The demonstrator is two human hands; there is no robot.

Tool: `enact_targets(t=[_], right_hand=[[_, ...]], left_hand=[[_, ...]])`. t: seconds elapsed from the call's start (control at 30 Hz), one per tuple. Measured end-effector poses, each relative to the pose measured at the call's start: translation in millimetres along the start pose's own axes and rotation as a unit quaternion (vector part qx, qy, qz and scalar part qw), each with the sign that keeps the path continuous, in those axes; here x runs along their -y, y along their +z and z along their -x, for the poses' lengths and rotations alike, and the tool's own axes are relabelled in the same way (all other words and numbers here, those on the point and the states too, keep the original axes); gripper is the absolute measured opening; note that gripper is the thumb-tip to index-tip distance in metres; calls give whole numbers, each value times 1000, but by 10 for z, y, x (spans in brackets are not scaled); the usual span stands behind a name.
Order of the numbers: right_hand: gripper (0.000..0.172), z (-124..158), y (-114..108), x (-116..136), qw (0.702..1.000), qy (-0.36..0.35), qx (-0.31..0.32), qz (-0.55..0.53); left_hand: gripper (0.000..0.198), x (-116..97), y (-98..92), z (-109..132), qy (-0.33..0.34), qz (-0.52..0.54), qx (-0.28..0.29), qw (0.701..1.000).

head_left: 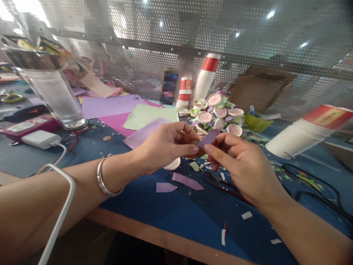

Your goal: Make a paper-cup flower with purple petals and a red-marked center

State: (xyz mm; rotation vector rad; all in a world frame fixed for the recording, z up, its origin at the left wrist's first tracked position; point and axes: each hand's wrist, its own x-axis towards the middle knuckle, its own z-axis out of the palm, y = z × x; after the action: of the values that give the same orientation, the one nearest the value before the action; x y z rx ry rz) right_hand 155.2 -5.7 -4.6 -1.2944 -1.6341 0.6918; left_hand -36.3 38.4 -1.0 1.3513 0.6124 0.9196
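Note:
Between my two hands is a small purple paper strip [209, 138]. My left hand [171, 143], a silver bangle on its wrist, pinches the strip's left end between thumb and fingers. At the other end my right hand [237, 158] grips it with thumb and forefinger. Below them on the blue table lie two cut purple paper pieces [188, 182], each with a pointed end. A white round disc [172, 164] shows partly under my left hand. Dark-handled scissors [224, 186] seem to lie beneath my right hand, mostly hidden.
Behind my hands is a heap of round paper pieces with printed faces [220, 112]. Paper-cup stacks [205, 79] stand behind it; another stack [309, 129] leans at right. Coloured sheets [151, 117], a glass of water [55, 92] and a white cable [62, 213] are at left. Scraps litter the table.

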Motion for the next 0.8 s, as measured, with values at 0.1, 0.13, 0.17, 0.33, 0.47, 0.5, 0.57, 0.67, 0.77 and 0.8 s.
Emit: enact_targets(t=[0.1,0.13,0.17,0.33,0.47,0.5,0.57,0.67,0.77,0.8], right_hand=[[25,2,-9,6,1000,1,-3,-1],[25,4,-8,10,1000,3,-2,-2],[25,7,-5,16,1000,5,0,-1],[27,27,10,33,1000,10,16,14],[27,21,9,19,1000,8,17,14],[27,18,9,15,1000,8,17,11],[26,13,10,13,1000,10,19,0],[24,18,11,25,1000,12,20,-18],[21,25,9,44,999,9,19,-24],[21,26,10,47,999,7,19,-24]], left_hand=[[21,-17,4,-1,-17,-14,-3,1000],[21,-25,5,-1,-23,-19,-3,1000],[19,-31,5,-1,-29,-23,-2,999],[8,-34,-12,-5,-32,-51,0,998],[8,-7,-27,-11,-34,-53,-11,998],[8,-1,-27,-13,-35,-48,-11,998],[8,7,-24,-17,-35,-42,-10,998],[9,6,-14,-20,-29,-51,-10,998],[10,-10,-4,-16,-25,-57,-11,998],[11,-17,-2,-14,-23,-60,-11,998]])
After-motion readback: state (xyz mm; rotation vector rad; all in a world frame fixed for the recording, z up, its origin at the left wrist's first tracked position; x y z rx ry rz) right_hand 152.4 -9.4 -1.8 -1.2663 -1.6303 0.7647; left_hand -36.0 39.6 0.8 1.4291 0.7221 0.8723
